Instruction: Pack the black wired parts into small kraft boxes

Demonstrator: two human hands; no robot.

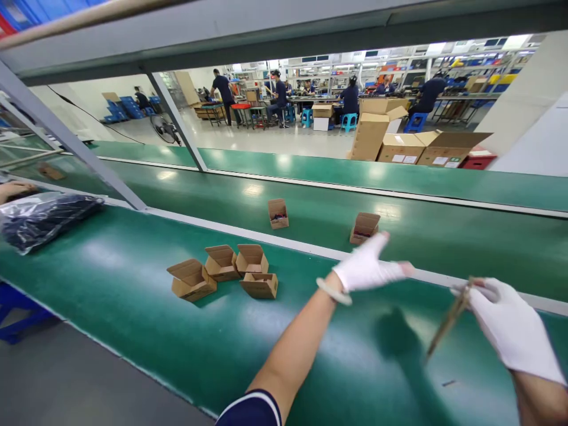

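Note:
My left hand [371,266], in a white glove with bare fingertips, reaches over the white rail, with its thumb and fingers apart and nothing held. Just beyond it, a small open cardboard box [364,228] with dark contents stands on the green conveyor belt. At the right, my gloved right hand [508,322] pinches a thin brown flat piece [449,322], blurred and seen nearly edge-on; its kind cannot be made out. Below that piece, a small dark strip [449,383] lies on the green bench [355,367].
Several open cardboard boxes [222,263] are grouped on the bench to the left. Another small box [278,214] is on the belt. A plastic-wrapped dark bundle [53,218] lies far left. Metal posts [175,121] rise from the rail. Large cartons [399,147] and several people are beyond.

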